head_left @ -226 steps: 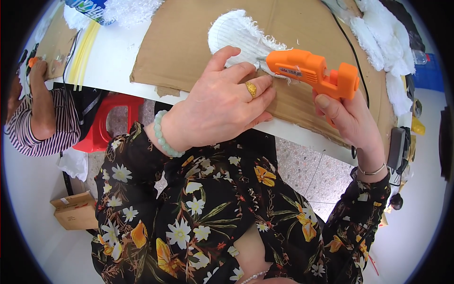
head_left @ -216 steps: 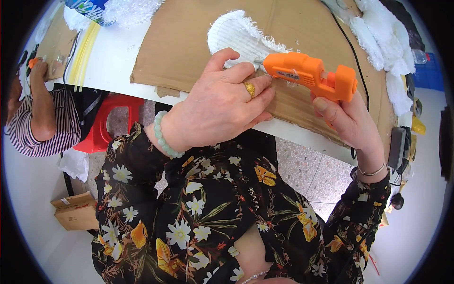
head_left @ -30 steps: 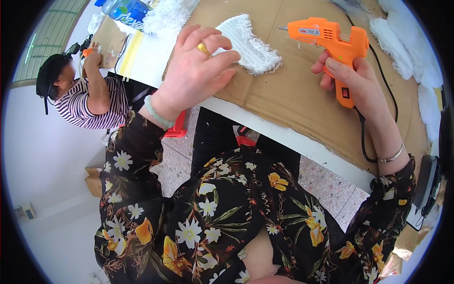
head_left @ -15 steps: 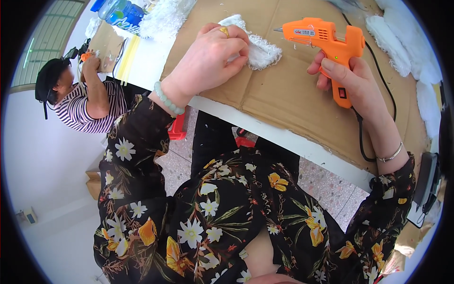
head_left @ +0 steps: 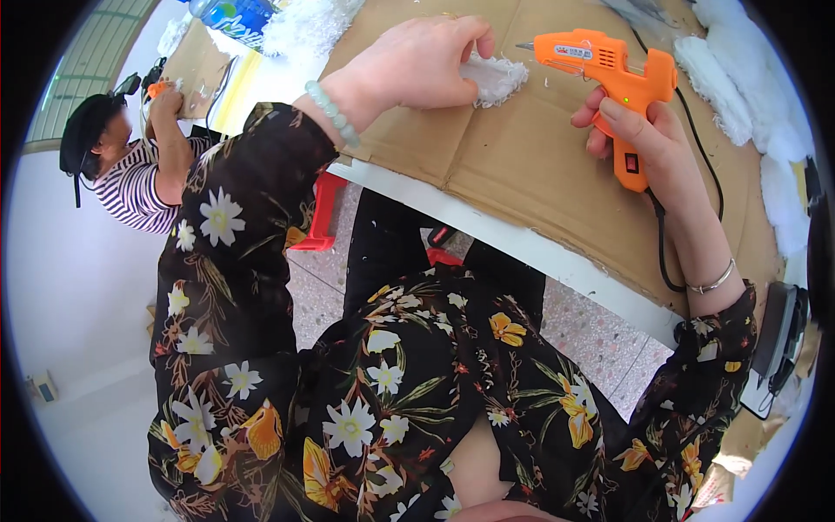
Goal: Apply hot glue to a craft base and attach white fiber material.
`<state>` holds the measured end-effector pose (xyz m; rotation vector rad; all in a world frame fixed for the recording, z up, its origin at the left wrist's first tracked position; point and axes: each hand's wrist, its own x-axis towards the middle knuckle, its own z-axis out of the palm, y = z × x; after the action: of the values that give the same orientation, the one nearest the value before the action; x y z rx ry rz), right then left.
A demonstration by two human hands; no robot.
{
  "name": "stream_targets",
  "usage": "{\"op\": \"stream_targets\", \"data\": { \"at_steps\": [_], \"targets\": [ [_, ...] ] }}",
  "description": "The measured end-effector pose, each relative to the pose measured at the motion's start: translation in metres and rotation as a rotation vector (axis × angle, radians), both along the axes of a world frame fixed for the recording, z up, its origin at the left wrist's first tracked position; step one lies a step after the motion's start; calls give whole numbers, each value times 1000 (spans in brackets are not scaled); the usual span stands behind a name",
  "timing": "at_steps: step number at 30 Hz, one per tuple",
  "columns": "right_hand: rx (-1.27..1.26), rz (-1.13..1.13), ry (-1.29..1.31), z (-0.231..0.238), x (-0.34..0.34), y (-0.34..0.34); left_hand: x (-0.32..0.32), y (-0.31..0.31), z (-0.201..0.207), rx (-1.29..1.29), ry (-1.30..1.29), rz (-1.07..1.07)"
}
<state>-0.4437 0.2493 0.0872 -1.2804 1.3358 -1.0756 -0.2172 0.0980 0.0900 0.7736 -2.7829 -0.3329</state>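
Note:
My right hand (head_left: 644,139) is wrapped round the handle of an orange hot glue gun (head_left: 600,65), held above the cardboard with its metal nozzle pointing left. A small green light glows on the gun, and a black cord runs from its base. To the left, my left hand (head_left: 417,65) has its thumb and curled fingers round a small white fluffy fabric piece (head_left: 503,80) on the cardboard. The hand covers the piece's left part. A short gap separates the nozzle from the fabric piece.
Brown cardboard (head_left: 522,165) covers the white table. More white fluffy pieces (head_left: 713,87) lie along the right, with a white fluffy pile (head_left: 313,26) and a blue-labelled bottle (head_left: 235,19) at the far left. A co-worker (head_left: 130,165) in stripes works at the left.
My left hand has shifted right and slightly away over the white fabric piece, so less of it shows. The glue gun stays nearly in place. The view has shifted a little.

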Motion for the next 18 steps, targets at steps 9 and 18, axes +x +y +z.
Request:
{"op": "stream_targets", "data": {
  "at_steps": [9,18],
  "targets": [
    [-15,-31,-49,2,4,2,13,-18,-6,217,193,31],
    [-20,-39,-163,-1,-3,0,3,-12,-5,19,83,29]
  ]
}}
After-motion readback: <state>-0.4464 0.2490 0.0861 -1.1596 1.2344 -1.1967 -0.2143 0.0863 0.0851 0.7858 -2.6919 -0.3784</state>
